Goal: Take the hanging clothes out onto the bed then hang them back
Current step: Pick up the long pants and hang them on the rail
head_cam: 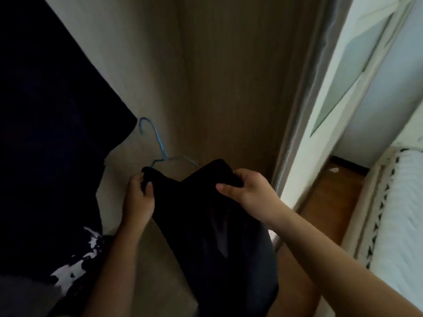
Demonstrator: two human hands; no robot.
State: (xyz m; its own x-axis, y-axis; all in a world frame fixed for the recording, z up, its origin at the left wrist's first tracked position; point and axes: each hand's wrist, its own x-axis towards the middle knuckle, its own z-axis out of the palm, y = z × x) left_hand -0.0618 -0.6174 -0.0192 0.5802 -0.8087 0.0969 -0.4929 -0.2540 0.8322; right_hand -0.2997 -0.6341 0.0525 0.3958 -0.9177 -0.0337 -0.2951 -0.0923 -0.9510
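Head view looks down into a dim wardrobe, where a blue hanger (160, 147) of thin wire stands tilted in front of the wardrobe wall (229, 88), its hook curving up and to the left. A black garment (212, 225) is draped on the hanger, covering its lower part and falling away below it toward the camera. The left hand (139, 195) is clenched round the cloth at the hanger's left shoulder, thumb on the near face and fingers tucked behind. The right hand (247, 191) grips the cloth at the hanger's right shoulder, thumb lying across the front and fingers curled over the top edge. Left of the hanger, close by, hangs a large dark garment with white print (57, 156). Well to the right of the hanger stands a pale door frame (304, 133), then a wooden floor (332, 197) and the white-covered bed (400, 213).
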